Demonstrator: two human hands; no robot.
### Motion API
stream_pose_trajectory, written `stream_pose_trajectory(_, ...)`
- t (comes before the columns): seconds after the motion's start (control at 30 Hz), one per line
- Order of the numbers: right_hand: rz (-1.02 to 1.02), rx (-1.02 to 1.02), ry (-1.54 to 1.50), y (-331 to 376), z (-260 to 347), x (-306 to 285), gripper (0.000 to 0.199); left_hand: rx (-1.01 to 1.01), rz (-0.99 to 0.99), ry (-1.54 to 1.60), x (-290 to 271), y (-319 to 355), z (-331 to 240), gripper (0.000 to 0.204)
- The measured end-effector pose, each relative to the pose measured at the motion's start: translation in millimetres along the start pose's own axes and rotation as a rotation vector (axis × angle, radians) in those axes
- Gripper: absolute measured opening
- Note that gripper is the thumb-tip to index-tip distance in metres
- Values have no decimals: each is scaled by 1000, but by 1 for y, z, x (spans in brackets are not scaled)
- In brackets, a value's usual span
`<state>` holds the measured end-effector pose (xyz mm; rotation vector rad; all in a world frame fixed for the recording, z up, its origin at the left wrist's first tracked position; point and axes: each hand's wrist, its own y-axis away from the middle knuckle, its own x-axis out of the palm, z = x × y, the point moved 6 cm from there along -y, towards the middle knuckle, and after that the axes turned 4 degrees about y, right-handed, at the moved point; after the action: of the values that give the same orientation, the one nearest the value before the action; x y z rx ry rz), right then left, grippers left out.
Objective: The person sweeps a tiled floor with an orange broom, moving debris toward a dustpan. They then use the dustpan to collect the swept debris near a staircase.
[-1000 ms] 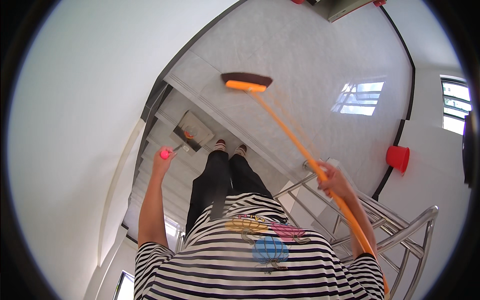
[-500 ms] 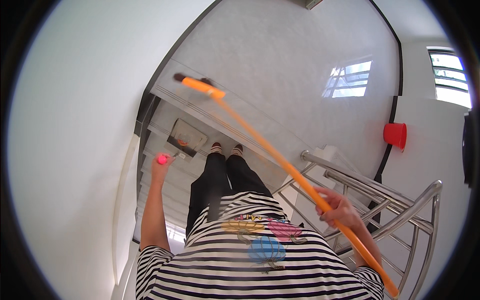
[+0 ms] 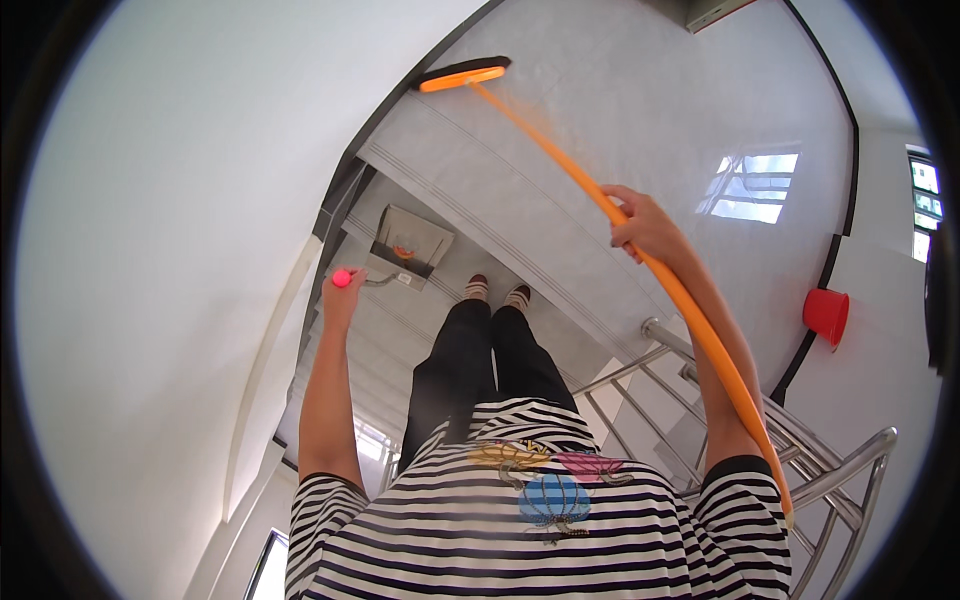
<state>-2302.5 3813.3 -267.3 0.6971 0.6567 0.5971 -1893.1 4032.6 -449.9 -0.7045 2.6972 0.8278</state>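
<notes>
My right hand (image 3: 652, 228) is closed round the long orange stick of a broom (image 3: 560, 155). The broom's orange head with dark bristles (image 3: 465, 76) lies on the grey floor at the far left, close to the dark skirting by the wall. My left hand (image 3: 342, 298) grips a handle with a round pink end (image 3: 342, 278). From it a thin bent rod runs to a dustpan (image 3: 428, 237), a boxy grey and dark pan with an orange mark. This dustpan rests on a step just left of my feet.
I stand on grey stairs (image 3: 395, 312) below a glossy tiled landing (image 3: 600, 70). A metal railing (image 3: 840, 480) runs along my right. By the right wall is a red bucket (image 3: 826, 315). A white wall (image 3: 180, 250) rises on the left.
My right hand has moved forward along with the broom, and the broom head has swung farther away onto the landing. My left hand still holds the dustpan's handle. The view has shifted.
</notes>
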Motion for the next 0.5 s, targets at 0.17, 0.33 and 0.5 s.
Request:
stream_pose_trajectory(0.17,304,115,-8,77,-44,65,70,10,-26,-21,-7,-13,4,16)
stream_pose_trajectory(0.33,399,390,-194,207,-47,60,73,-64,-5,-51,-7,-14,-9,17)
stream_pose_trajectory(0.5,184,438,-364,253,-39,25,74,-12,69,-6,3,-25,-17,17)
